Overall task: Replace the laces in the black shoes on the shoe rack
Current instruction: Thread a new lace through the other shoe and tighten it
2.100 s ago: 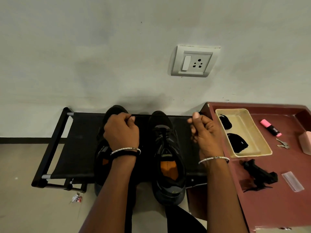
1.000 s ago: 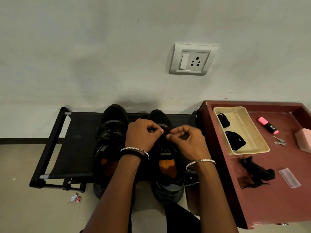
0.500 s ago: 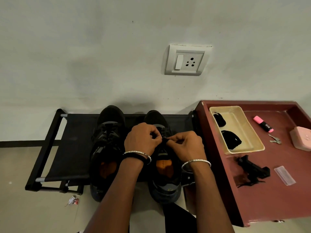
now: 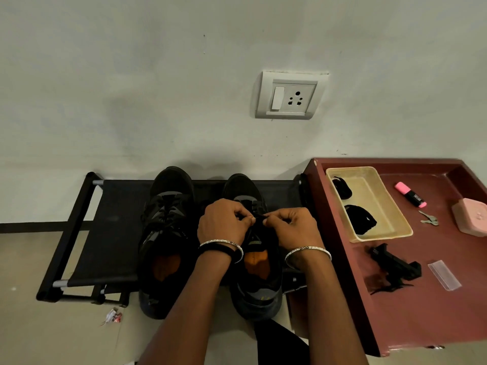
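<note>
Fingertips of the left hand and right hand pinch a black lace between them, above one black shoe on the shoe rack; the other shoe stands just left of them. Print on the pink highlighter, well right, is unreadable.

Bare forearms; thin silver bangle and black band just behind the left hand, matching silver bangle behind the right hand, dark trouser leg below.
</note>
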